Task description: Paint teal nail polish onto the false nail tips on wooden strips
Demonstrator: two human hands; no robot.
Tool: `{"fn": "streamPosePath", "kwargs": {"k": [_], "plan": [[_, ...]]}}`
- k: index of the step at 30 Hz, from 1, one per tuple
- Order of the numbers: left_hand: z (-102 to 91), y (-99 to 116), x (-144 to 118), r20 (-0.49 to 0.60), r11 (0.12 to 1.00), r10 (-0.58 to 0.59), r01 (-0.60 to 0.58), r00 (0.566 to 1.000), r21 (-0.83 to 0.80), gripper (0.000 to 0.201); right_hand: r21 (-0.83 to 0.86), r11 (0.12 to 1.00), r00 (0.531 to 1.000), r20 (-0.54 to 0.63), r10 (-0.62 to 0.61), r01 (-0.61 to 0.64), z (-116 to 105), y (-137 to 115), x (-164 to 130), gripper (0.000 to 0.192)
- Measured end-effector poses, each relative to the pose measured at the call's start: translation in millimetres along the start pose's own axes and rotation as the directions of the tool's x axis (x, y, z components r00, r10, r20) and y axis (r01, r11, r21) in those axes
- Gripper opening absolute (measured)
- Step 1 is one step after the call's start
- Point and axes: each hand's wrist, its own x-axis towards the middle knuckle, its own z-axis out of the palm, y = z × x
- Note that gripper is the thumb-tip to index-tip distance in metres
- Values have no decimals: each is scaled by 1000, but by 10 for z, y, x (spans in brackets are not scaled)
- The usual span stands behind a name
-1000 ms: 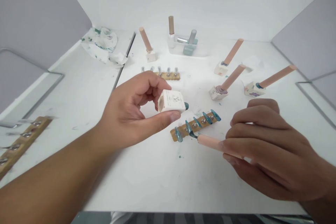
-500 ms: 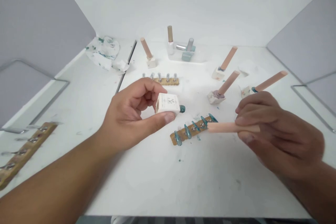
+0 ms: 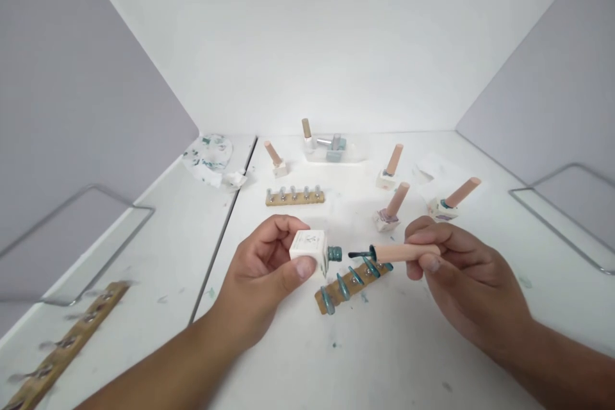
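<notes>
1. Head view: the left hand (image 3: 262,282) pinched a white bottle (image 3: 308,245), tipped sideways with its green neck (image 3: 335,254) pointing right.
2. The right hand (image 3: 461,269) pinched a pink brush (image 3: 403,252), its dark tip (image 3: 358,255) pointing left, just beside the neck.
3. Green spots (image 3: 334,345) marked the white table (image 3: 384,365); gray walls (image 3: 552,83) stood on both sides.

Your white bottle (image 3: 306,245) bears dark print (image 3: 311,239) and a teal-coated neck (image 3: 335,254). Right of the bottle, your brush (image 3: 398,252) has a peach handle, blackish bristles (image 3: 359,255); below-right of the bottle, teal nails (image 3: 343,286) cross a tan strip (image 3: 352,289); behind-left, green blotches white paper (image 3: 211,152).
</notes>
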Motion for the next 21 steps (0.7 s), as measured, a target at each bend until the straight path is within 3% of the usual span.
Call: {"fn": "streamPosePath", "kwargs": {"k": [15,21], "plan": [[39,-9,-25,36,993,3,-7,999,116,22,-39,999,998,55,-14,16,41,-14,-20,8],[30,-39,-87,176,921,154,-206,972,331,23,-215,974,989,143,-35,66,66,-59,-16,7]]}}
